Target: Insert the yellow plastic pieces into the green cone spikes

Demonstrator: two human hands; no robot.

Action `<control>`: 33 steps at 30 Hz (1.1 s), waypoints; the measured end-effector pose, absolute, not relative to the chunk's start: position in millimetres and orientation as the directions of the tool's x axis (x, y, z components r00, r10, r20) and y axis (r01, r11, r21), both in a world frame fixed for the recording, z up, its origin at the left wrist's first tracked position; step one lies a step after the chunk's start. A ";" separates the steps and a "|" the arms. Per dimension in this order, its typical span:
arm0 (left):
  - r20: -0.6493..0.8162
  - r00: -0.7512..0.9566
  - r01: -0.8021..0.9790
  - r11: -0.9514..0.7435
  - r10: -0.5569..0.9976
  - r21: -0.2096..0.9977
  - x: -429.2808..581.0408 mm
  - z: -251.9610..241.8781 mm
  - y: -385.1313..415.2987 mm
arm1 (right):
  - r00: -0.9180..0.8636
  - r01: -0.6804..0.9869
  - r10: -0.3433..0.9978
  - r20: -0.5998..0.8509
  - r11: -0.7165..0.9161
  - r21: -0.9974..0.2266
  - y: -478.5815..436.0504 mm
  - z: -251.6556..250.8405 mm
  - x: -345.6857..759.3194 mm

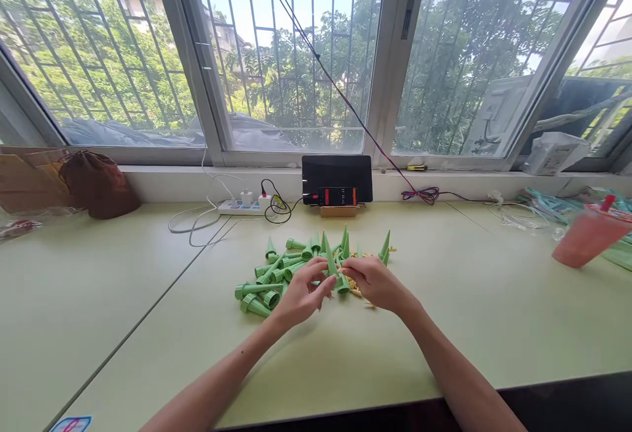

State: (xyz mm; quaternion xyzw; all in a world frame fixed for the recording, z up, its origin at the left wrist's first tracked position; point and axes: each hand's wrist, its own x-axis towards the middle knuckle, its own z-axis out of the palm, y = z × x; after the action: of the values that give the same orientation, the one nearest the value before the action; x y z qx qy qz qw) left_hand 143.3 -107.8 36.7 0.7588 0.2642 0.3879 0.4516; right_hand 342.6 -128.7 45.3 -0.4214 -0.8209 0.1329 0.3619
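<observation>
The desk (pixel 494 326) has a smooth, pale yellow-green surface with a faint sheen, crossed on the left by a thin, dark, straight seam. Near its middle lies a loose heap of light-green cones (pixel 266 289), plastic-looking and slightly glossy. Each tapers from a wide, ribbed collar to a narrow point; some lie on their sides with the hollow round mouth showing, others stand point up. To the right of the heap, partly behind the hands, are small tan pieces (pixel 354 292), irregular and matt, too small to make out in detail.

One green cone (pixel 329 255) is raised in front of the heap, between the two hands, almost upright, its slim tip leaning slightly left. Its sides look even and smooth, its colour the same soft green as the rest; the fingers cover part of its lower end. The left hand (pixel 305 295) has a narrow grip, thumb and fingers closed about that lower part. The right hand (pixel 378 282) brings its bunched fingertips close beside the cone; whether its grip holds anything I cannot tell.

Farther back stand a flat, glossy black tablet (pixel 336 170), a phone (pixel 340 196) with a lit screen, and a white power strip (pixel 236 209). A soft, wrinkled brown pouch (pixel 101 185) sits at left, a smooth red cup (pixel 585 240) at right.
</observation>
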 end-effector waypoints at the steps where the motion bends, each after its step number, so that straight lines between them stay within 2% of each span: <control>1: 0.351 0.561 0.052 -0.455 0.750 0.889 143.3 36.3 -107.9 | -0.378 0.599 0.791 0.481 0.605 -0.525 -129.1 45.7 342.5; 9: 0.399 0.533 0.085 -0.517 0.746 0.852 144.9 26.2 -104.4 | -0.366 0.608 0.797 0.480 0.595 -0.525 -130.6 47.4 342.6; 22: 0.582 0.490 0.257 -0.745 0.649 0.616 139.0 19.0 -100.4 | -0.363 0.615 0.798 0.482 0.593 -0.520 -131.0 49.0 340.0; 29: 0.572 0.381 0.288 -0.681 0.727 0.673 144.9 24.8 -103.2 | -0.293 0.623 0.801 0.521 0.574 -0.532 -129.1 49.0 338.7; 33: 0.481 0.252 0.204 -0.532 0.839 0.822 145.7 28.5 -102.9 | -0.228 0.635 0.808 0.543 0.546 -0.546 -127.8 47.8 339.9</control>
State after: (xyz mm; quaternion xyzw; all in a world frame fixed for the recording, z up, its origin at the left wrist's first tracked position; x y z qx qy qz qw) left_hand 145.7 -102.9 28.5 0.7228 0.3608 0.4937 0.3220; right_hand 339.9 -127.8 47.8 -0.4647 -0.7767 0.1046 0.4123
